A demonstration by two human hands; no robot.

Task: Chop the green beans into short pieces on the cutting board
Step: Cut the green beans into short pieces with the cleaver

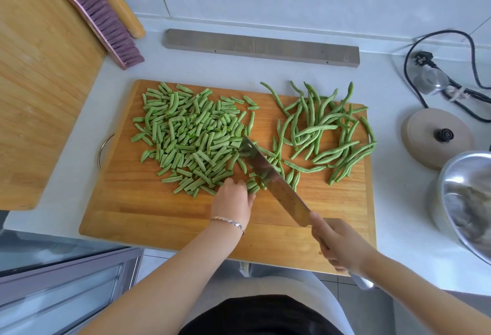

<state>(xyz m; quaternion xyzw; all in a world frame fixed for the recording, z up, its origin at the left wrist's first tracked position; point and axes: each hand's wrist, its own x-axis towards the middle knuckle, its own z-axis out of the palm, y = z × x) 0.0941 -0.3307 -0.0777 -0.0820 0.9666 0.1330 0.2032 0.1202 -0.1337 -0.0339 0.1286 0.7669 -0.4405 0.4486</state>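
Note:
A wooden cutting board [148,218] lies on the white counter. A heap of short cut bean pieces [191,135] covers its left half, and a loose pile of whole long green beans [324,127] lies on its right half. My right hand [337,244] grips the handle of a wide cleaver [273,180], whose blade slants across the board's middle over a small bunch of beans [291,176]. My left hand [233,198], a bracelet on its wrist, rests fingers-down on cut pieces just left of the blade.
A steel bowl [467,202] and a tan lid [435,135] sit to the right, with a black cord and plug [422,58] behind. A grey bar [260,46] lies at the back. A second wooden board [39,82], brush [111,26] and rolling pin [119,2] are at left.

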